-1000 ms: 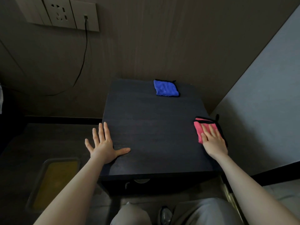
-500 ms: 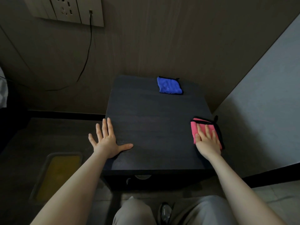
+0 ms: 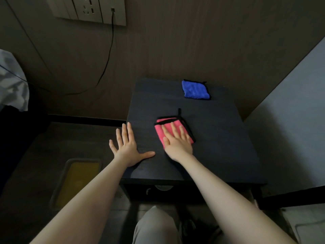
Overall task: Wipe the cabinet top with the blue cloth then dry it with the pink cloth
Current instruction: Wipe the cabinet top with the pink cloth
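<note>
The dark cabinet top [image 3: 219, 138] fills the middle of the view. A folded pink cloth [image 3: 161, 130] with black trim lies near its middle-left, and my right hand [image 3: 177, 142] presses flat on it with fingers spread. My left hand [image 3: 127, 148] rests flat and open on the cabinet's left front edge, thumb pointing right. A folded blue cloth [image 3: 195, 89] lies alone at the back of the top, near the wall.
A wood-panel wall stands behind the cabinet with a socket plate [image 3: 91, 9] and a black cable [image 3: 107, 59] hanging down. A grey wall [image 3: 290, 111] closes the right side. A yellow tray [image 3: 79, 180] sits low on the left. My knees are below.
My right hand has slid the pink cloth from the cabinet's right edge leftward to the middle-left. The left hand has stayed in place on the left edge. The blue cloth has not moved.
</note>
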